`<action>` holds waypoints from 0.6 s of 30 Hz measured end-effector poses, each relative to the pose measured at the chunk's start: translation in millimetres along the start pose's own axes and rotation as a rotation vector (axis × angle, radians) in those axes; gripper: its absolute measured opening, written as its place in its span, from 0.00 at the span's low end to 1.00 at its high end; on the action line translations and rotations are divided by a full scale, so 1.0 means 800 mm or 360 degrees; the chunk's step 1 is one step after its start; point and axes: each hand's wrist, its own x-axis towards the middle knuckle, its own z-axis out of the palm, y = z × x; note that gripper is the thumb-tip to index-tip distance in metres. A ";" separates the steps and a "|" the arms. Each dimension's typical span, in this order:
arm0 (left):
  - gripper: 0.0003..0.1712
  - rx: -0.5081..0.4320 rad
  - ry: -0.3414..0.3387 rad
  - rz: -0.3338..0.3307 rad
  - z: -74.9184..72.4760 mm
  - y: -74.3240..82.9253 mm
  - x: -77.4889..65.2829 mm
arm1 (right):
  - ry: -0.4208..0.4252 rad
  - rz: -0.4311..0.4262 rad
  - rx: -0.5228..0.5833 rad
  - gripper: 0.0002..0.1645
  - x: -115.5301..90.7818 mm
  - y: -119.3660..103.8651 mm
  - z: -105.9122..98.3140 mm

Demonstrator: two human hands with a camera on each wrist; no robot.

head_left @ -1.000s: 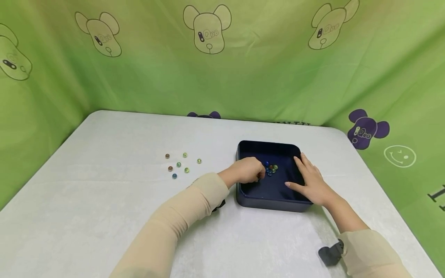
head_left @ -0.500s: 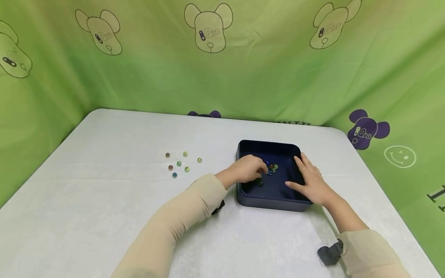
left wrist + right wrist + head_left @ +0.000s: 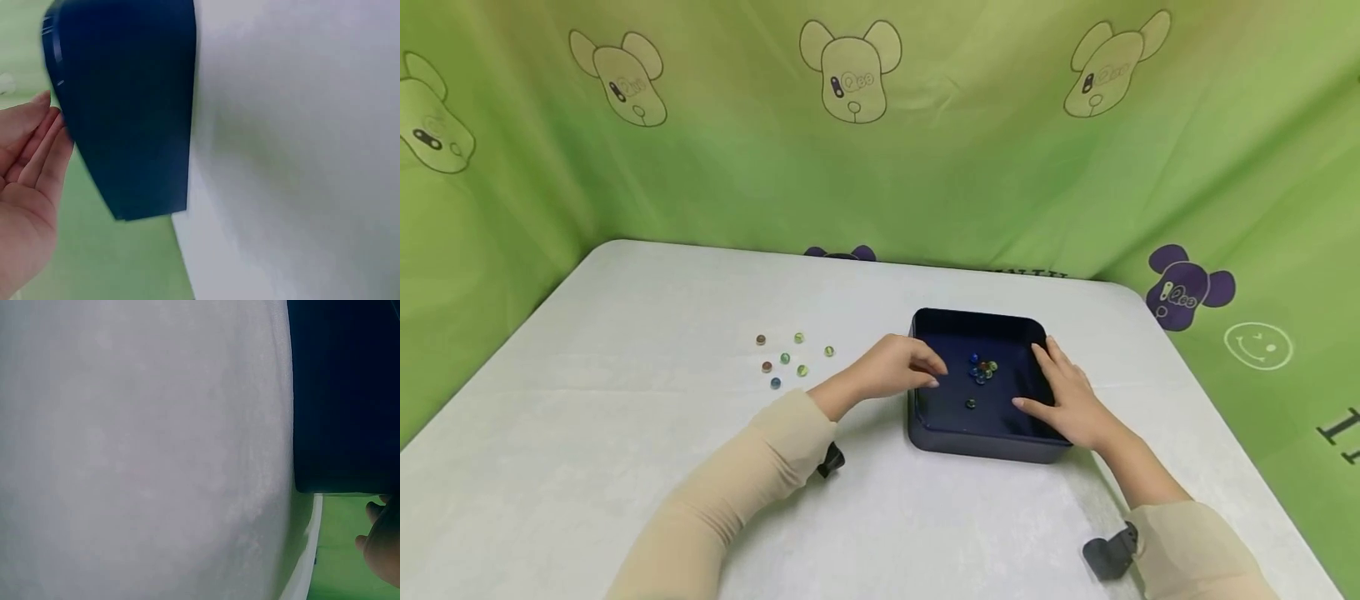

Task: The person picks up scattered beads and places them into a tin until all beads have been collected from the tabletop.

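A dark blue square box [image 3: 989, 445] stands on the table, with a small cluster of glass marbles [image 3: 982, 372] around the middle of its floor. One lone dark marble [image 3: 971, 403] lies nearer the box's front. My left hand [image 3: 891, 367] hovers over the left rim, fingers loosely extended and nothing visible between them; the left wrist view has the hand [image 3: 34, 169] beside the box's wall [image 3: 128, 112]. Across the box, my right hand [image 3: 1067, 402] rests over the right rim with spread fingers. The right wrist view catches only part of that hand [image 3: 384, 547].
Left of the box, several loose marbles lie scattered on the white table [image 3: 625, 433], among them a blue marble [image 3: 776, 383] and a brown marble [image 3: 767, 367]. A green printed curtain [image 3: 730, 183] hangs behind the table and along its sides.
My left hand has let go of a dark marble inside the box and drawn back left to the rim, its fingers loosening. The right hand stays on the right rim.
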 end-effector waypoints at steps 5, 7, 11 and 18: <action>0.10 -0.0153 0.0094 -0.0064 -0.019 -0.005 -0.026 | -0.0005 0.0005 0.0003 0.50 0.001 0.001 0.001; 0.09 -0.0204 0.0144 -0.0089 -0.027 -0.006 -0.036 | -0.0001 0.0001 0.0000 0.50 0.001 0.002 0.001; 0.09 -0.0284 0.0201 -0.0119 -0.040 -0.009 -0.054 | 0.0001 0.0001 -0.0011 0.50 0.002 0.003 0.001; 0.09 -0.0285 0.0279 -0.0163 -0.064 -0.006 -0.093 | -0.0009 0.0014 -0.0019 0.50 0.000 0.002 0.000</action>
